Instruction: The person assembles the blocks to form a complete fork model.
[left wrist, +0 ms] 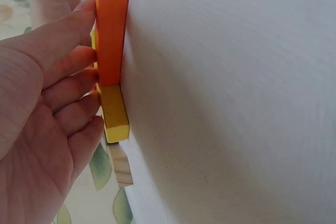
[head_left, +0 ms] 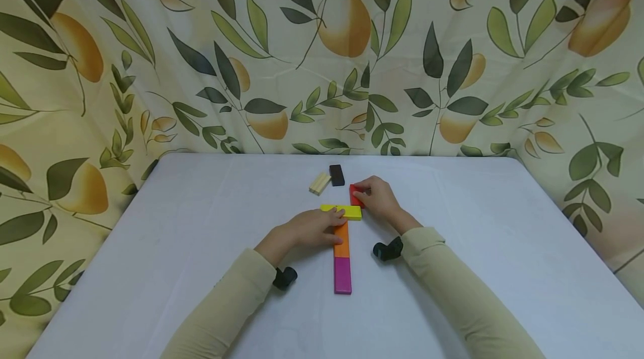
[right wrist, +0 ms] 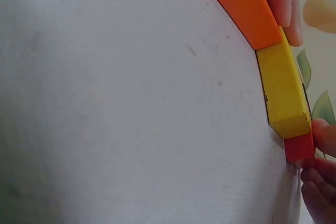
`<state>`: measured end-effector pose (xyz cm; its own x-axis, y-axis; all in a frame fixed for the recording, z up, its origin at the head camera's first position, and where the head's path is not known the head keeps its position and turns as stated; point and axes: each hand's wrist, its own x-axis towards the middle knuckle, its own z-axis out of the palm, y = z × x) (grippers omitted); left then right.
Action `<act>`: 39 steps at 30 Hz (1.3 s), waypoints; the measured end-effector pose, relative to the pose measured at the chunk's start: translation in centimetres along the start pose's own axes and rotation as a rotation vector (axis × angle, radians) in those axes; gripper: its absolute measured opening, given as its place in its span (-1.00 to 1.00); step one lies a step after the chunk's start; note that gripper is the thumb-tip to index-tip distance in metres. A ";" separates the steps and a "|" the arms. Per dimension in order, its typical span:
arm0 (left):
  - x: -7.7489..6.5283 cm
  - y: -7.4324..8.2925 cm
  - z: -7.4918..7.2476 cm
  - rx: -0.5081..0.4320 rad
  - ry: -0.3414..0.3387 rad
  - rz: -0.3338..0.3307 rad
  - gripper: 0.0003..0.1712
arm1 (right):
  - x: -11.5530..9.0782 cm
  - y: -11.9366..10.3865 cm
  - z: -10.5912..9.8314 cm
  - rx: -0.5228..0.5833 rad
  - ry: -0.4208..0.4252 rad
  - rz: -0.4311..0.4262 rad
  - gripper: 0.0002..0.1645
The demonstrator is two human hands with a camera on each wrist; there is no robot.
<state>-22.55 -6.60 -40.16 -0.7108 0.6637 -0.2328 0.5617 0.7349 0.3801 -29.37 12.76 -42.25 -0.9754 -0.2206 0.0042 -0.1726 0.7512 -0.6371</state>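
On the table a purple block point(head_left: 342, 278) and an orange block point(head_left: 343, 250) lie end to end in a line. A yellow block point(head_left: 354, 213) lies crosswise at the far end of the orange one. My left hand point(head_left: 308, 228) rests its fingertips on the yellow block, its thumb on the orange one. In the left wrist view the left fingers point(left wrist: 71, 87) are extended over the blocks. Just beyond the yellow block's right end, my right hand point(head_left: 379, 201) pinches a red block point(head_left: 353, 197), partly hidden by its fingers. The right wrist view shows the red block point(right wrist: 299, 149) right at the yellow end.
Behind the row lie a black block point(head_left: 337, 175) and pale wooden pieces point(head_left: 320, 184) side by side. The white-covered table point(head_left: 201, 202) ends at a patterned curtain point(head_left: 302, 96). A black wrist camera point(head_left: 387, 249) hangs by the right sleeve, another camera point(head_left: 285, 278) by the left.
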 end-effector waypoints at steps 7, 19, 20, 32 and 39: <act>-0.1 0.1 -0.1 0.007 0.000 0.008 -0.36 | -0.2 0.0 0.1 0.012 0.011 -0.001 -0.63; -0.1 0.2 -0.1 0.016 0.002 -0.012 -0.35 | -0.5 -0.2 0.6 0.018 0.054 -0.006 -0.66; -0.1 0.2 -0.1 0.016 0.003 -0.011 -0.35 | -0.5 -0.2 0.7 0.015 0.056 -0.003 -0.66; -0.1 0.2 -0.1 0.013 0.000 -0.013 -0.36 | -0.5 -0.3 1.0 0.016 0.084 0.018 -0.65; -0.1 0.2 -0.1 0.004 -0.001 -0.005 -0.36 | -0.5 -0.4 1.0 0.010 0.097 0.030 -0.65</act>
<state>-22.45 -6.54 -39.96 -0.7130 0.6603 -0.2359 0.5600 0.7387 0.3751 -28.63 11.96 -42.80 -0.9888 -0.1367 0.0593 -0.1424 0.7504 -0.6454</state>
